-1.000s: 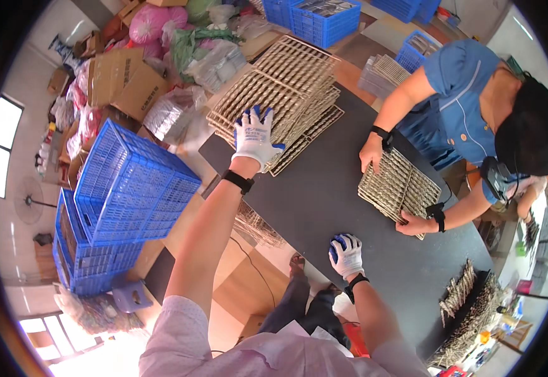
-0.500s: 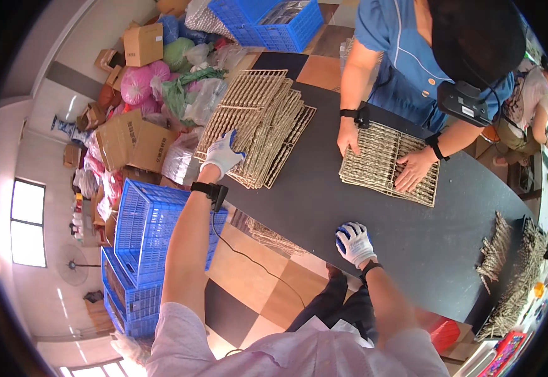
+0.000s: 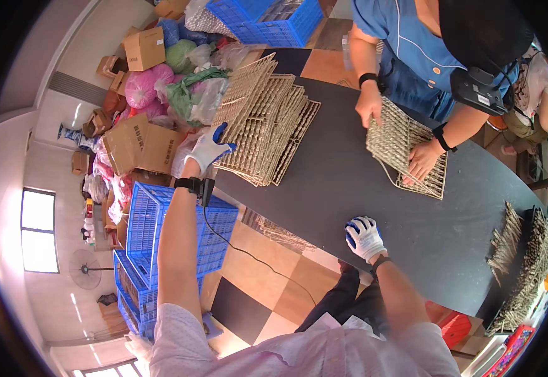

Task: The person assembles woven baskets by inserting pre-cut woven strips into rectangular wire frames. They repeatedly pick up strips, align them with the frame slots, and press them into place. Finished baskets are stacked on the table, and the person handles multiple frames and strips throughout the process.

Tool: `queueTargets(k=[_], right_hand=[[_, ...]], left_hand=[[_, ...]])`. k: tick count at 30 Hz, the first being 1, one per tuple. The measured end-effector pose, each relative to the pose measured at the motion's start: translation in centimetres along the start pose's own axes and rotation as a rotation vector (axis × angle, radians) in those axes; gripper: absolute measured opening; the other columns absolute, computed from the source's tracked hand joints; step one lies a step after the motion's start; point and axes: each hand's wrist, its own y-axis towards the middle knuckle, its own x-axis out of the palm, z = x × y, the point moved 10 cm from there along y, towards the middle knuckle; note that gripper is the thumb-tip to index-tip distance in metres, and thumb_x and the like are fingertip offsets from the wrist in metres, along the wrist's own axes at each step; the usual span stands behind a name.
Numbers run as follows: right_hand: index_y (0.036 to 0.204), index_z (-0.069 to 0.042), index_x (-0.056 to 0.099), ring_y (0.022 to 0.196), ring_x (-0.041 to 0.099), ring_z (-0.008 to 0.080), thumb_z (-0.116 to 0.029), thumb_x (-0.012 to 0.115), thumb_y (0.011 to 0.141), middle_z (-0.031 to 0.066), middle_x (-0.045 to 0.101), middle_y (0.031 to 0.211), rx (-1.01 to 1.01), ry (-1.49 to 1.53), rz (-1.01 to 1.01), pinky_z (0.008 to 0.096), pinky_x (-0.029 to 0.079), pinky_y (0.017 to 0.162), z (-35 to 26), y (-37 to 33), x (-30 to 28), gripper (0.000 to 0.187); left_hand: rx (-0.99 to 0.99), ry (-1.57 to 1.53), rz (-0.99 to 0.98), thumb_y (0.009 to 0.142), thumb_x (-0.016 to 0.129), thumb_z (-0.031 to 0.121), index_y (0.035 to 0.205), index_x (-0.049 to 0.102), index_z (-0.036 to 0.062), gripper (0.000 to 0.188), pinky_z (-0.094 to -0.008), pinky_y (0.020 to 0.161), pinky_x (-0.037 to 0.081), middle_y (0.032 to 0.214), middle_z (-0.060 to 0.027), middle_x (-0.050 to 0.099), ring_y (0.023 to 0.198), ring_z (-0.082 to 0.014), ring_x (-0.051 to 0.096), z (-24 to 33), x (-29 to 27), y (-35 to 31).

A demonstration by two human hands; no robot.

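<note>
My gloved left hand (image 3: 209, 149) grips the near left edge of the top wire rack (image 3: 247, 94). This rack is tilted up over a stack of similar beige metal racks (image 3: 290, 135) on the dark table (image 3: 299, 213). My right hand (image 3: 364, 237), in a white and blue glove, rests on the table's near edge. Its fingers are loosely bent and a little apart, with nothing visible in them. Across the table, a co-worker's hand (image 3: 368, 103) lifts one side of a rack (image 3: 387, 129), while their other hand (image 3: 423, 162) presses on the rack below (image 3: 436, 182).
Blue crates (image 3: 189, 213) are stacked at my left, with another blue crate (image 3: 286, 28) at the far side. Cardboard boxes (image 3: 161, 147) and bagged goods (image 3: 141, 88) pile up beyond. Loose twisted pieces (image 3: 505, 242) lie at the table's right, beside a filled dark tray (image 3: 528, 270).
My left hand has gone from lying on the stack to holding the top rack's edge, and that rack is now tilted up. The co-worker has raised one rack off another. My right hand stays put.
</note>
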Motion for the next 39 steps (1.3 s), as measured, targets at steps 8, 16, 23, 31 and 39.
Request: queueTargets(k=[8, 16, 23, 31, 39], right_hand=[[0.106, -0.015, 0.062, 0.116, 0.05, 0.0299, -0.029, 0.069, 0.077, 0.0088, 0.058, 0.115, 0.005, -0.017, -0.004, 0.0497, 0.036, 0.101, -0.1, 0.1, 0.0, 0.032], [0.111, -0.007, 0.062, 0.097, 0.063, 0.0393, -0.029, 0.069, 0.084, 0.0185, 0.065, 0.105, 0.313, 0.651, 0.188, 0.0431, 0.052, 0.084, -4.1, 14.1, -6.6, 0.035], [0.125, -0.007, 0.048, 0.098, 0.061, 0.0255, -0.047, 0.069, 0.085, 0.0163, 0.052, 0.121, 0.732, 1.873, -0.217, 0.0392, 0.056, 0.082, -8.7, 34.4, -1.7, 0.06], [0.089, -0.008, 0.059, 0.069, 0.062, 0.0189, -0.019, 0.061, 0.09, 0.0048, 0.06, 0.077, 0.712, 1.962, -0.11, 0.0334, 0.056, 0.064, -9.6, 37.3, 2.6, 0.011], [0.1, -0.005, 0.059, 0.07, 0.061, 0.0136, -0.01, 0.064, 0.087, 0.0032, 0.062, 0.085, 0.671, 1.796, 0.005, 0.0277, 0.05, 0.056, -10.6, 31.1, -2.3, 0.014]], left_hand=[[0.076, -0.164, -0.084, 0.075, 0.076, 0.024, 0.138, 0.045, 0.001, 0.074, -0.031, 0.099, 0.043, 0.132, -0.0164, 0.058, 0.119, -0.023, 0.057, -0.8, -0.9, 0.7], [0.054, -0.02, -0.003, 0.074, 0.075, 0.026, 0.137, 0.046, 0.0009, 0.074, -0.033, 0.101, 0.042, 0.13, -0.0189, 0.058, 0.118, -0.027, 0.057, -1.3, 0.1, 0.3], [-0.03, 0.003, 0.037, 0.071, 0.073, 0.033, 0.141, 0.043, 0.007, 0.08, -0.0388, 0.103, 0.041, 0.128, -0.0236, 0.057, 0.12, -0.0353, 0.054, 0.0, 0.9, -0.5], [-0.058, 0.247, 0.063, 0.072, 0.074, 0.05, 0.148, 0.029, 0.01, 0.096, -0.0492, 0.111, 0.029, 0.148, -0.0275, 0.03, 0.136, -0.0427, 0.032, 2.2, 3.4, -4.9], [-0.345, -1.706, 0.85, 0.092, 0.065, 0.026, 0.126, 0.052, 0.0076, 0.04, -0.0357, 0.093, 0.045, 0.122, -0.0058, 0.059, 0.111, -0.0223, 0.055, -11.8, 8.0, -17.5]])
